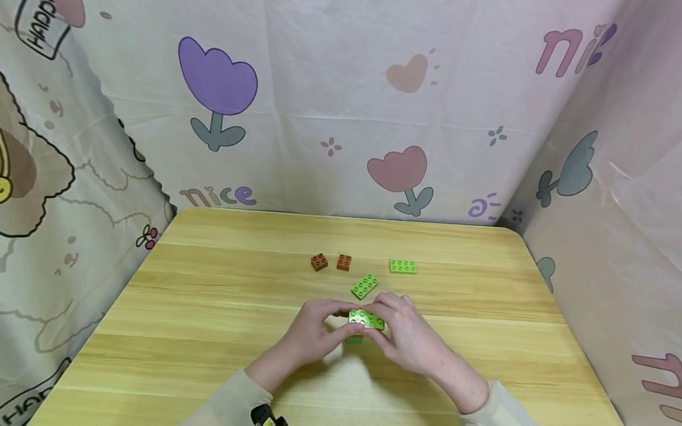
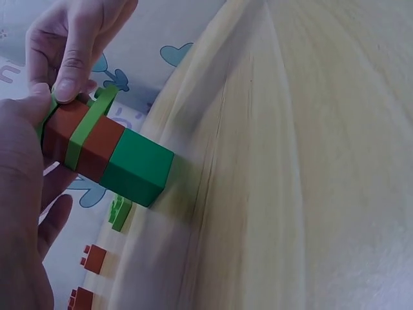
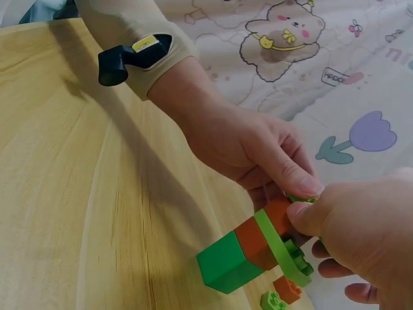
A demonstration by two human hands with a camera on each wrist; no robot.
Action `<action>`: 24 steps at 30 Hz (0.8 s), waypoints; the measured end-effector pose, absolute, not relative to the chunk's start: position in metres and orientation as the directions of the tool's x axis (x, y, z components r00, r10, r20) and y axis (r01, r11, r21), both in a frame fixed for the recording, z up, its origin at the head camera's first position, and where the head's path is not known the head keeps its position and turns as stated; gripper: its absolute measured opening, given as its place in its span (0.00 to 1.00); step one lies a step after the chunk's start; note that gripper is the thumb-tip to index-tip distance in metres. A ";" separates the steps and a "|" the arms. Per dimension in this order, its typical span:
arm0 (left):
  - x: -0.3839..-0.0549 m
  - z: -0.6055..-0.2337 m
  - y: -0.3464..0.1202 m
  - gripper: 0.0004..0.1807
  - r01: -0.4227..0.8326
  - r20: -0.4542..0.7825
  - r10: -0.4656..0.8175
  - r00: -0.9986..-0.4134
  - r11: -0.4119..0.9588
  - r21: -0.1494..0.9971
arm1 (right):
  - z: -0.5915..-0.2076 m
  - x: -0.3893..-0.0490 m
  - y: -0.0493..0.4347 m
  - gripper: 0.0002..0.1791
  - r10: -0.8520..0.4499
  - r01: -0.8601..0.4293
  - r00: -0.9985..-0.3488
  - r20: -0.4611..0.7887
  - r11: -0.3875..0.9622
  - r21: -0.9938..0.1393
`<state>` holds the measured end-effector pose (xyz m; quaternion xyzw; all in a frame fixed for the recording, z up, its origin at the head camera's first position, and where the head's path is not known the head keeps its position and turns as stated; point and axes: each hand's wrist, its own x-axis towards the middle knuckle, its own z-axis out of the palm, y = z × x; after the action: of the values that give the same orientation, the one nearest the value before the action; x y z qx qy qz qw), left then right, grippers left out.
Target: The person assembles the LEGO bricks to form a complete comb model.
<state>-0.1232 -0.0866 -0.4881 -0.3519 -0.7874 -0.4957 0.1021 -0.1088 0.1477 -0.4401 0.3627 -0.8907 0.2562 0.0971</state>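
A stack of toy building bricks (image 2: 103,152) is between both hands. Its end is a dark green block (image 3: 229,261), followed by a brown brick, a longer light green brick (image 3: 274,242) that juts out sideways, and another brown brick (image 2: 64,126). A light green studded brick (image 1: 367,318) tops it. My left hand (image 1: 311,331) pinches the top light green brick, thumb at the near side and fingers behind. My right hand (image 1: 412,337) grips the stack's upper part from the right, its thumb against the upper brown brick. The fingertips of both hands nearly meet.
Beyond the hands, two small brown bricks (image 1: 344,262) lie on the wooden table (image 1: 213,284). A slanted light green brick (image 1: 364,286) is closer to the hands, and another light green brick (image 1: 402,267) lies farther right. Printed cloth (image 1: 319,89) hangs behind and beside the table.
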 end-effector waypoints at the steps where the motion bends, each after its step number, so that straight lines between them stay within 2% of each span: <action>1: -0.123 -0.488 -0.087 0.15 0.655 0.508 0.456 -0.731 0.261 0.709 | -0.440 -0.109 0.148 0.20 -0.597 -0.697 -0.717 0.359 0.608 -0.381; 12: -0.124 -0.484 -0.088 0.14 0.613 0.452 0.471 -0.757 0.275 0.741 | -0.438 -0.110 0.148 0.20 -0.585 -0.664 -0.746 0.319 0.615 -0.424; 24: -0.125 -0.484 -0.086 0.14 0.619 0.462 0.471 -0.751 0.262 0.740 | -0.442 -0.112 0.150 0.19 -0.578 -0.663 -0.745 0.333 0.582 -0.472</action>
<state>-0.1252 -0.0864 -0.4841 -0.3448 -0.7910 -0.5000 0.0740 -0.1119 0.1497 -0.4420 0.3500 -0.8864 0.2944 0.0717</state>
